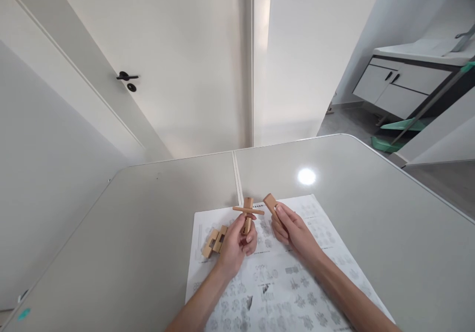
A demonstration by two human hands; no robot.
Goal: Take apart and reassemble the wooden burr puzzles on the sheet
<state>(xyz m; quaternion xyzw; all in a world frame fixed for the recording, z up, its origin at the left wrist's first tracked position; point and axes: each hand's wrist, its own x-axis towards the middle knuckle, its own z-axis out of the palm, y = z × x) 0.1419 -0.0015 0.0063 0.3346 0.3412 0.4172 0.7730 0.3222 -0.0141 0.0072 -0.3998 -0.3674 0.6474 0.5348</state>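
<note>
My left hand [237,240] is closed round two wooden puzzle pieces [248,213] that cross each other, one upright and one lying sideways across it. To its right, my right hand [293,225] pinches a single wooden puzzle piece [271,203], tilted with its top end toward the left. A small space separates this piece from the crossed pair. Beside my left hand, notched wooden blocks [211,243] rest on the printed sheet [267,272], partly hidden by the hand. Small grey diagrams of assembled shapes cover the sheet.
The sheet lies on a grey table [148,233] with a seam [236,173] down its middle. Behind the table stands a white door [185,65] with a black handle [127,76]. A sink cabinet [401,82] and a green dustpan [386,144] are at the right.
</note>
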